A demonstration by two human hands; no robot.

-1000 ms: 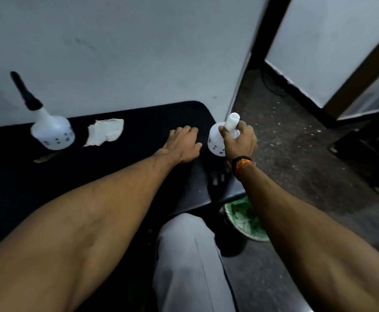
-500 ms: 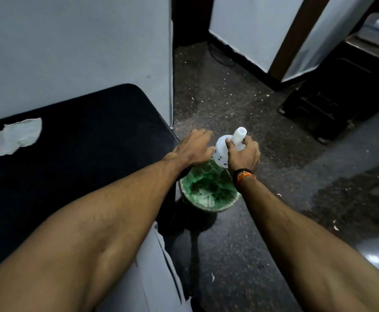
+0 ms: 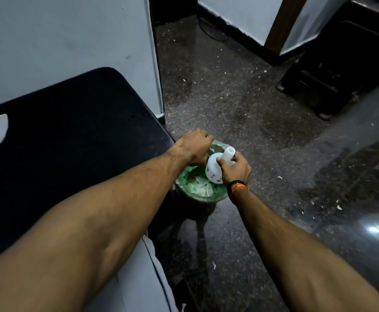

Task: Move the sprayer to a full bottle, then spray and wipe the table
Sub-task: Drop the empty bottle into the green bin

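1. Plastic bottle (image 3: 213, 171), capless, sat gripped at the neck in your right hand (image 3: 234, 170), right over the bin (image 3: 197, 194).
2. Your left hand (image 3: 194, 149) hovered loosely curled, holding nothing.
3. A tilted release could have bounced it off the rim onto the floor (image 3: 251, 104).

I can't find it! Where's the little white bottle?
The white bottle is in the right hand, held over the green-lined bin on the floor, just past the black table's right end.
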